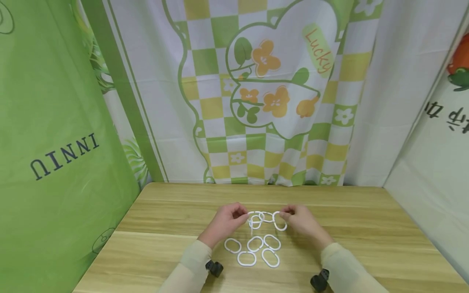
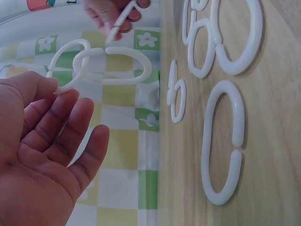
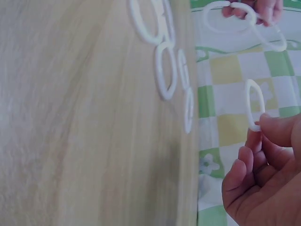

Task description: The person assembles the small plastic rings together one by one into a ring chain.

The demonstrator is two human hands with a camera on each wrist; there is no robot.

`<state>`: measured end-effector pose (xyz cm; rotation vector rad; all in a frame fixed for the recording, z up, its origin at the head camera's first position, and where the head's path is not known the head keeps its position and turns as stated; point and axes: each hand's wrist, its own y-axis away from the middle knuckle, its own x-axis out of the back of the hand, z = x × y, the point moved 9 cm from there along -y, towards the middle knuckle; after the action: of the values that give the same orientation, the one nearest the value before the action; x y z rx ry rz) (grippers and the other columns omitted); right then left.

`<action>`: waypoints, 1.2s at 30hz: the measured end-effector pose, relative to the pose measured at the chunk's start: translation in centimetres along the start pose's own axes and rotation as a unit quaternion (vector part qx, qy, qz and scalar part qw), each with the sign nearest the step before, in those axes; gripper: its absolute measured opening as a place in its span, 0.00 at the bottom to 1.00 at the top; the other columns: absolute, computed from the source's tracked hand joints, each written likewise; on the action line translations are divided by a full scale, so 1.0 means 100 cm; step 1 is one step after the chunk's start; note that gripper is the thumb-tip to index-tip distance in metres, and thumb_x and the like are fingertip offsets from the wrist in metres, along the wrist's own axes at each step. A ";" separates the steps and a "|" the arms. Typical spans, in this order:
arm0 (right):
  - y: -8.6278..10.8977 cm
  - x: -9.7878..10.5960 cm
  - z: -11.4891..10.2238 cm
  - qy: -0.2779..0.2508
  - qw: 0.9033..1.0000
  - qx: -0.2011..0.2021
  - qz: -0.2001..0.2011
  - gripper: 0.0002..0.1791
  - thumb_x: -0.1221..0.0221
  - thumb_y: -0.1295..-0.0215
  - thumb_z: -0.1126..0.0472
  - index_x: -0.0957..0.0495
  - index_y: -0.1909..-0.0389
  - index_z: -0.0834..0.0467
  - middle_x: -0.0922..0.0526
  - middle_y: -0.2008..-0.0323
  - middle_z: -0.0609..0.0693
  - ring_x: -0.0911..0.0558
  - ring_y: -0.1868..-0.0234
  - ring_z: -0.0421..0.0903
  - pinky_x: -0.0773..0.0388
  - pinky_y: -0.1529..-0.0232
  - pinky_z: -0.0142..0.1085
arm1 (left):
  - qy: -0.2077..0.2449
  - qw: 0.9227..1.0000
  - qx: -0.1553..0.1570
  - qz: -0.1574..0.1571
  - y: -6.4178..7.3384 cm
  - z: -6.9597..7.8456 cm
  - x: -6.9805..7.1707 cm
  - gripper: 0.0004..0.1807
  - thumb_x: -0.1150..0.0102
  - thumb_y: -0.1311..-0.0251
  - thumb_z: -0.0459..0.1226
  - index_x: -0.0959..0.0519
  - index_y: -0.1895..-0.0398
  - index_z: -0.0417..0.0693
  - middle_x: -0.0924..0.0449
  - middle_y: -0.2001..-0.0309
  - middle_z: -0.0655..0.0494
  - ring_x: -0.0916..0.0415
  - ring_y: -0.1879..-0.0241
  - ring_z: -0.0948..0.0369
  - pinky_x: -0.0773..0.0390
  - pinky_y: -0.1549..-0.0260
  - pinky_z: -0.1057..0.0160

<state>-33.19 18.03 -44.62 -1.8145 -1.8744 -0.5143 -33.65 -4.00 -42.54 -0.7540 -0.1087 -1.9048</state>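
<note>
My left hand (image 1: 228, 221) pinches a white oval plastic chain link (image 2: 70, 42) between thumb and forefinger, its other fingers loosely spread. Through this link passes a second white link (image 2: 117, 81), hanging out toward the right side; both have a small gap in the loop. Across from it, my right hand (image 1: 303, 223) pinches a single white link (image 3: 248, 103) by its lower end with thumb and fingertip. In the head view this single link stands close to the free end of the joined pair. Both hands are raised over the wooden table (image 1: 176, 211).
Several loose white links, among them one at the front (image 1: 247, 265), lie on the table nearer the body, below the hands. A patterned curtain (image 1: 220, 101) hangs behind the table, with a green cloth (image 1: 55, 211) at left and a white one (image 1: 436, 175) at right.
</note>
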 end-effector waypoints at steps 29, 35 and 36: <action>0.013 0.000 -0.043 -0.113 0.993 -0.015 0.027 0.10 0.39 0.33 0.60 0.19 0.60 0.65 0.20 0.70 0.51 0.27 0.72 0.44 0.30 0.75 0.32 | 0.001 0.999 -0.036 -0.009 -0.003 0.017 -0.013 0.07 0.38 0.34 0.40 0.18 0.62 0.44 0.18 0.68 0.61 0.24 0.69 0.67 0.22 0.66 0.67; 0.013 -0.006 -0.042 -0.117 0.993 -0.017 0.021 0.10 0.40 0.33 0.61 0.19 0.60 0.65 0.21 0.70 0.50 0.27 0.72 0.44 0.30 0.74 0.32 | 0.002 0.999 -0.042 -0.013 -0.001 0.020 -0.015 0.04 0.39 0.34 0.37 0.18 0.62 0.46 0.19 0.69 0.63 0.24 0.70 0.67 0.23 0.68 0.67; 0.013 -0.007 -0.041 -0.117 0.993 -0.020 0.020 0.10 0.40 0.33 0.61 0.19 0.60 0.65 0.21 0.70 0.50 0.28 0.72 0.44 0.30 0.74 0.32 | 0.002 0.999 -0.043 -0.013 -0.001 0.020 -0.015 0.04 0.39 0.34 0.37 0.18 0.62 0.46 0.19 0.69 0.63 0.25 0.70 0.68 0.23 0.68 0.67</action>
<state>-31.62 15.22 -41.75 -2.0086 -1.9865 -0.3378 -32.47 -1.92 -41.77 -0.8105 -0.0352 -1.9456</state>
